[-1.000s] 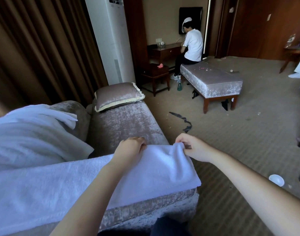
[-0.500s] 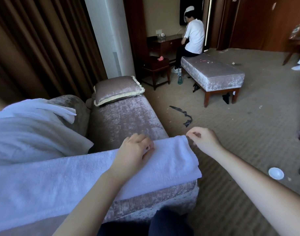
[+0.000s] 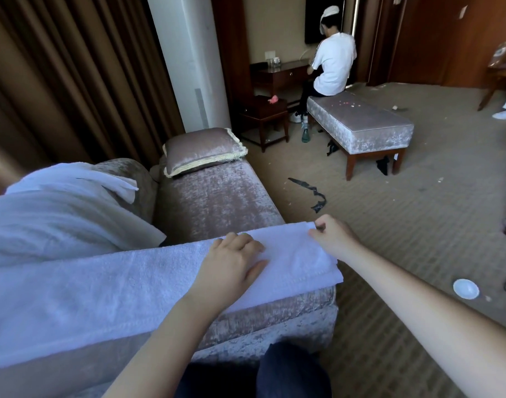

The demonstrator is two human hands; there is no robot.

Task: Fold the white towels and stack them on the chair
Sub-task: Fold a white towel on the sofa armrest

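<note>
A long white towel, folded lengthwise, lies across the near end of the velvet chaise chair. My left hand rests flat on the towel near its right end, fingers spread. My right hand pinches the towel's far right corner between thumb and fingers. More white towels lie heaped on the chair's left armrest.
A fringed cushion sits at the chair's far end. On the carpet lie a black strap and a small white dish. A person in a white shirt sits on a velvet bench. Brown curtains hang at left.
My left hand let go of the towel's far edge and now lies flat on it. My right hand released the corner, then pinched it again. The towel's right end lies smoother.
</note>
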